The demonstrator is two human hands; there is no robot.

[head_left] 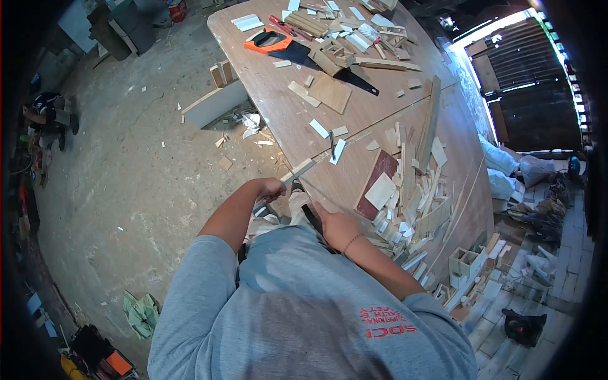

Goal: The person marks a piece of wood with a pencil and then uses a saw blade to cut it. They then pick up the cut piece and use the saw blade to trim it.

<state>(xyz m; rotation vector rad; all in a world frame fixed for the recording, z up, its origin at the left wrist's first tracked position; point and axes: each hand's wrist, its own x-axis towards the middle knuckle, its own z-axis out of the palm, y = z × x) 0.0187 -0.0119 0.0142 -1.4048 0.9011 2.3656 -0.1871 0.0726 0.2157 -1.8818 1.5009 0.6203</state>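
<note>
My left hand (271, 188) is closed at the near end of a pale wooden strip (299, 170), which reaches over the table's edge. Close to my waist, my right hand (337, 227) is wrapped round a black handle (311, 217); the kind of tool I cannot tell. On the tabletop (278, 107) ahead lie a slim metal tool (332, 145) and several small white pieces. A dark red board (378, 183) with a pale wood block (380, 191) on it lies to the right of my hands, beside a heap of offcuts (415, 202).
A handsaw (278, 43) with an orange handle lies farther up the table among wood scraps. A grey panel (218, 104) stands on the floor left of the table. A person (50, 114) sits at the far left. Green cloth (140, 313) lies on the floor.
</note>
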